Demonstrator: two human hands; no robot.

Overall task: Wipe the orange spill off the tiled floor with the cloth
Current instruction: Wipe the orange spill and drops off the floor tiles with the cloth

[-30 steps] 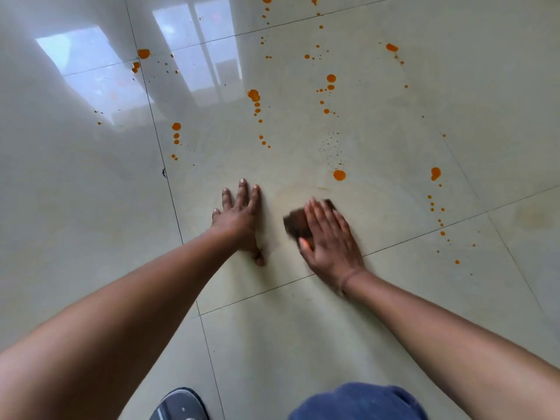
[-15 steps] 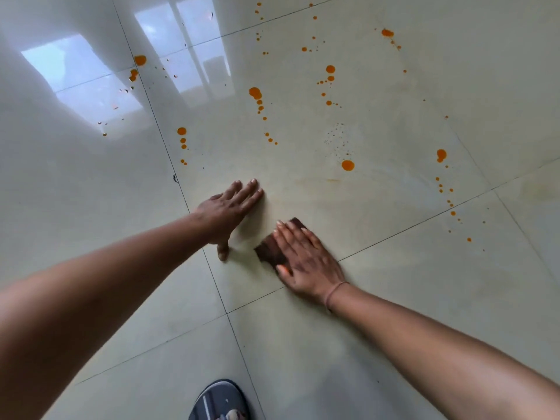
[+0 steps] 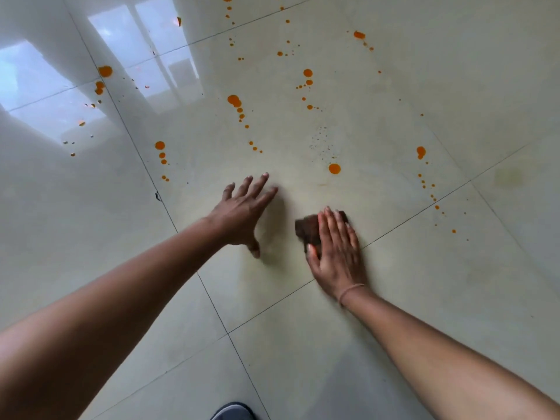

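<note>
A small dark brown cloth (image 3: 306, 229) lies on the glossy cream tiled floor (image 3: 409, 298). My right hand (image 3: 336, 250) presses flat on top of it, fingers together and pointing away from me. My left hand (image 3: 242, 209) rests on the floor just left of the cloth, fingers spread, holding nothing. Orange drops are scattered beyond both hands: a round one (image 3: 334, 168) just ahead of the cloth, a chain of drops (image 3: 235, 100) further out, a trail (image 3: 420, 152) off to the right and more drops (image 3: 160, 145) on the left.
Dark grout lines cross the floor, one running under my right hand. A faint pale smear (image 3: 303, 189) marks the tile between my hands. Window light reflects on the tiles at the upper left (image 3: 45, 80). The toe of a dark shoe (image 3: 233, 411) shows at the bottom edge.
My right hand has slid the cloth to the right, away from my left hand. My left hand has stayed planted on the floor. The view has shifted a little.
</note>
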